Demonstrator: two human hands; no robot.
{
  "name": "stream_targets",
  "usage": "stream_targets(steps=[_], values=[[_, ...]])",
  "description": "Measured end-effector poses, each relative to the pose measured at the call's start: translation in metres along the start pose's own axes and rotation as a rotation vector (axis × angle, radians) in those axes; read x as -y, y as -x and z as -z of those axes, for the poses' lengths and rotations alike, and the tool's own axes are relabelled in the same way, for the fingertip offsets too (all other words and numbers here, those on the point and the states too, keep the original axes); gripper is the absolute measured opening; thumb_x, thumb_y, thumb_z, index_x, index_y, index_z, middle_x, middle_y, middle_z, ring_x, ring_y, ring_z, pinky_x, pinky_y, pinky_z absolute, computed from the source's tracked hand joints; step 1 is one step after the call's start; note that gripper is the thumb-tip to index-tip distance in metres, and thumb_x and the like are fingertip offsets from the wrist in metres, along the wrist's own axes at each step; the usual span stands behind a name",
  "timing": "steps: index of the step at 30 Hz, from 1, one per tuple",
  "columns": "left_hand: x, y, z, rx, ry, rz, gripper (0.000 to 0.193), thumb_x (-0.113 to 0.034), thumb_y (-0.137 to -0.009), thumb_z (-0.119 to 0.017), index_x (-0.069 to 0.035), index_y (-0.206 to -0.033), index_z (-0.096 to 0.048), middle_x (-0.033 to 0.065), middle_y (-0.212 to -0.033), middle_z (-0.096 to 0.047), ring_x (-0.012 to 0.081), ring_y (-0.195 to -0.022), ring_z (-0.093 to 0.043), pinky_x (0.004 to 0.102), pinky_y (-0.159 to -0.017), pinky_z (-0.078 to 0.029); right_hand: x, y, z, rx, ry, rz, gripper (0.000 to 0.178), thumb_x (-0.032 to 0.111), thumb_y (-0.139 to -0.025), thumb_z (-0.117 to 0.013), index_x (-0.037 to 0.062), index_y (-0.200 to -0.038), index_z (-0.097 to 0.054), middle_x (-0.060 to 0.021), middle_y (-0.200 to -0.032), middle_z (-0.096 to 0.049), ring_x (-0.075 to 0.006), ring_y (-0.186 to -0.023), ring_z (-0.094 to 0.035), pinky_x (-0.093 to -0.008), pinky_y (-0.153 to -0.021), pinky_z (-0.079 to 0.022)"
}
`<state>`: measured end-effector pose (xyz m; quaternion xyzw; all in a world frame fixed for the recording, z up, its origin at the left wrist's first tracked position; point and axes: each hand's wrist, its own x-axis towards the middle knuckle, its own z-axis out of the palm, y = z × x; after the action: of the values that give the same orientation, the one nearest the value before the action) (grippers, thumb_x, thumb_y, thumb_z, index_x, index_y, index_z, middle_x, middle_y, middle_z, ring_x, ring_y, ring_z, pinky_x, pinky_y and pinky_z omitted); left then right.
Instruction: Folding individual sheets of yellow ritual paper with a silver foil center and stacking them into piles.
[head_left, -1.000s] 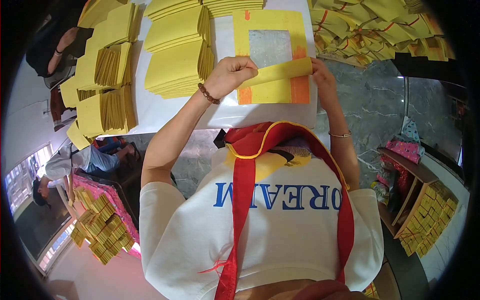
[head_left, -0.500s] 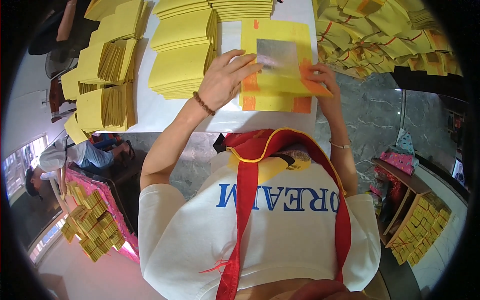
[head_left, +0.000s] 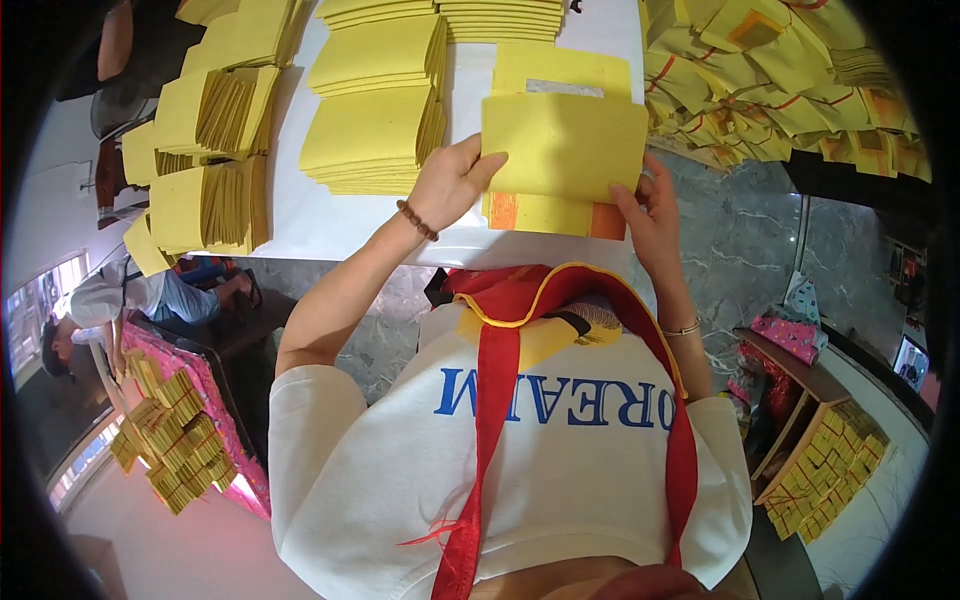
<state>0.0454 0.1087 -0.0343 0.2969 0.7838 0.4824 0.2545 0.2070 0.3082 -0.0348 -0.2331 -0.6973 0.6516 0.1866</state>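
Observation:
A folded yellow paper sheet (head_left: 565, 140), plain side up, is held just over the near edge of the white-covered table. My left hand (head_left: 455, 185) grips its left edge, thumb on top and the other fingers hidden beneath. At the lower right corner, my right hand (head_left: 652, 205) pinches the sheet with its thumb on the face. Under it lies a yellow sheet with orange patches (head_left: 607, 218); a strip of its silver square (head_left: 565, 89) shows past the held sheet's far edge.
Stacks of folded yellow paper (head_left: 370, 135) stand to the left, with more stacks (head_left: 205, 210) beyond them. Tied yellow bundles (head_left: 770, 90) are heaped at the far right. Another person (head_left: 150, 295) is at a pink-covered table on the left, by more bundles (head_left: 175, 430).
The sheet with the silver square was lying face up under my hands. Now a folded plain yellow face is raised between them, covering most of the silver.

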Motion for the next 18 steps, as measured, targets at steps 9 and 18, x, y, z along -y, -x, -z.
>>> stream_targets(steps=[9, 18], values=[[0.003, -0.012, -0.007, -0.014, 0.195, 0.164, 0.025, -0.018, -0.087, -0.058, 0.000, -0.103, -0.050, 0.0050, -0.058, -0.054, 0.0113, -0.049, -0.048, 0.0296, -0.047, -0.038, 0.006, -0.016, 0.000, -0.007, 0.219, -0.091, 0.022, 0.013, -0.084, -0.063, 0.0025, -0.103, -0.064, 0.0037, -0.064, -0.052, -0.0033, -0.055, -0.042, -0.0197, -0.049, -0.033], [0.012, -0.016, -0.016, -0.110, 0.241, 0.162, 0.038, -0.015, -0.087, -0.058, -0.002, -0.117, -0.040, 0.0042, -0.060, -0.057, 0.0105, -0.050, -0.049, 0.0275, -0.047, -0.038, -0.008, -0.022, -0.007, -0.097, 0.305, -0.071, 0.020, 0.016, -0.080, -0.065, 0.0030, -0.095, -0.066, -0.0016, -0.059, -0.052, -0.0077, -0.053, -0.042, -0.0255, -0.048, -0.034]])
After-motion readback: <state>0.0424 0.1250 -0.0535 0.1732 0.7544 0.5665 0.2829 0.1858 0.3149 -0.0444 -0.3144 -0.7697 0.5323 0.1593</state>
